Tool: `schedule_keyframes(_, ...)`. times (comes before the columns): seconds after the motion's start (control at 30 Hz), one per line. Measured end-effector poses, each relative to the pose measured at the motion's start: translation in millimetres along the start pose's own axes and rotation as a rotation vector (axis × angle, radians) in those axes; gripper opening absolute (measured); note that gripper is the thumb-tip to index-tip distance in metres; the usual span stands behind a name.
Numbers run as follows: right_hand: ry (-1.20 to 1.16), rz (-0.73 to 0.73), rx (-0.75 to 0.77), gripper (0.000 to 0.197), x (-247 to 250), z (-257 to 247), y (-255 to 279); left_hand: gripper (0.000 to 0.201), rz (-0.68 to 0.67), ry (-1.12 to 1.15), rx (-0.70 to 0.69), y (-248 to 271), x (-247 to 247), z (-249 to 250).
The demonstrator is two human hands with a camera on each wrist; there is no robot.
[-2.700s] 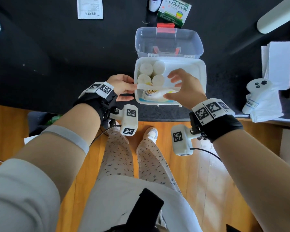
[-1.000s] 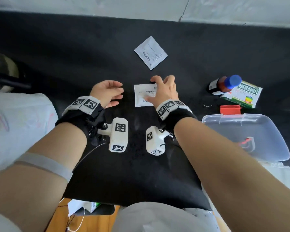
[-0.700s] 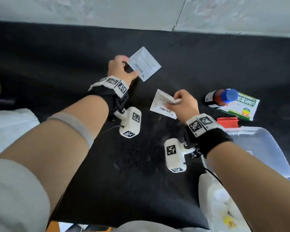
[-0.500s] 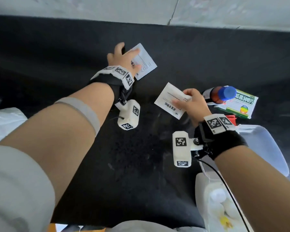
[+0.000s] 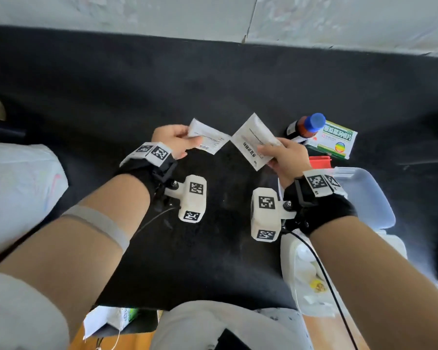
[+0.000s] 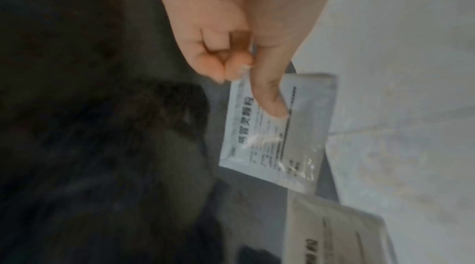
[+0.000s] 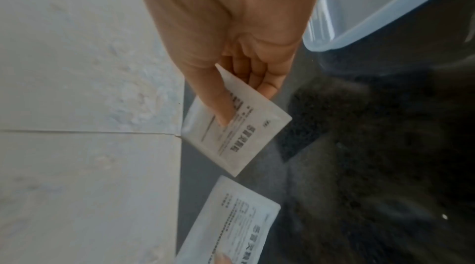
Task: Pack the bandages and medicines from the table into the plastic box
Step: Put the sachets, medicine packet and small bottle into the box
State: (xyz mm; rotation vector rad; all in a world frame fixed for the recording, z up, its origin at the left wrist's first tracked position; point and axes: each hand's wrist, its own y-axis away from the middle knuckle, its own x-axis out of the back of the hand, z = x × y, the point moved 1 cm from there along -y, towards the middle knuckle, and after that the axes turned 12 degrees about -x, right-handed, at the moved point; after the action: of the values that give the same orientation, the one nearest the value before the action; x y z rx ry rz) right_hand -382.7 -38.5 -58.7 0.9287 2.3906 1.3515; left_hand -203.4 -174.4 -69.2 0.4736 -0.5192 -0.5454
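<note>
My left hand (image 5: pixel 177 140) pinches a white printed sachet (image 5: pixel 208 139) by its left edge, thumb on top (image 6: pixel 270 104). My right hand (image 5: pixel 281 152) pinches a second white sachet (image 5: pixel 250 140) near its lower corner. Both sachets are lifted above the black table, their corners almost meeting. In the left wrist view the held sachet (image 6: pixel 277 132) hangs below the fingers; the other sachet (image 6: pixel 342 234) shows at the bottom. In the right wrist view my sachet (image 7: pixel 239 136) sits under the thumb. The open plastic box (image 5: pixel 296 269) with white rolls inside stands at lower right, partly behind my right arm.
A brown bottle with a blue cap (image 5: pixel 306 127) and a green-white medicine carton (image 5: pixel 336 140) lie right of my right hand. The box's clear lid (image 5: pixel 367 195) with a red latch (image 5: pixel 319 161) lies open. A white bag (image 5: pixel 18 188) sits at left. The wall runs along the table's far edge.
My left hand has picked the far sachet off the table and drawn it back toward me. My right hand has kept its sachet and raised it, so the two sachets have come close together.
</note>
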Motion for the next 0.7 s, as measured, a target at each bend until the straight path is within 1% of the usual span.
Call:
schedule_keyframes(0.07, -0.045, -0.011, 0.082, 0.021, 9, 1, 25, 0.020, -0.018, 0.329, 0.084, 32, -7, 4)
schedule_keyframes(0.1, -0.062, -0.008, 0.124, 0.023, 14, 1, 37, 0.014, -0.052, 0.425, 0.099, 47, -10, 8)
schedule_keyframes(0.17, -0.120, 0.008, 0.182, 0.032, 22, 2, 58, 0.016, -0.128, 0.564, 0.079, 71, -19, 15)
schedule_keyframes(0.27, -0.161, 0.009, 0.210, 0.045, 34, 10, 79, 0.023, -0.178, 0.696, 0.015, 98, -31, 25)
schedule_keyframes(0.37, -0.157, -0.014, 0.235, 0.060, 46, 23, 91, 0.025, -0.212, 0.676, -0.008, 116, -42, 32)
schedule_keyframes(0.43, -0.173, -0.040, 0.244, 0.063, 55, 33, 94, 0.027, -0.209, 0.650, -0.017, 123, -51, 32)
schedule_keyframes(0.53, -0.168, -0.067, 0.283, 0.055, 73, 47, 97, 0.027, -0.205, 0.575, -0.052, 134, -66, 30)
schedule_keyframes(0.6, -0.202, -0.099, 0.274, 0.047, 87, 54, 98, 0.030, -0.211, 0.486, -0.092, 141, -78, 28)
schedule_keyframes(0.7, -0.326, -0.179, 0.214, 0.038, 115, 62, 99, 0.035, -0.314, 0.413, -0.093, 150, -99, 26)
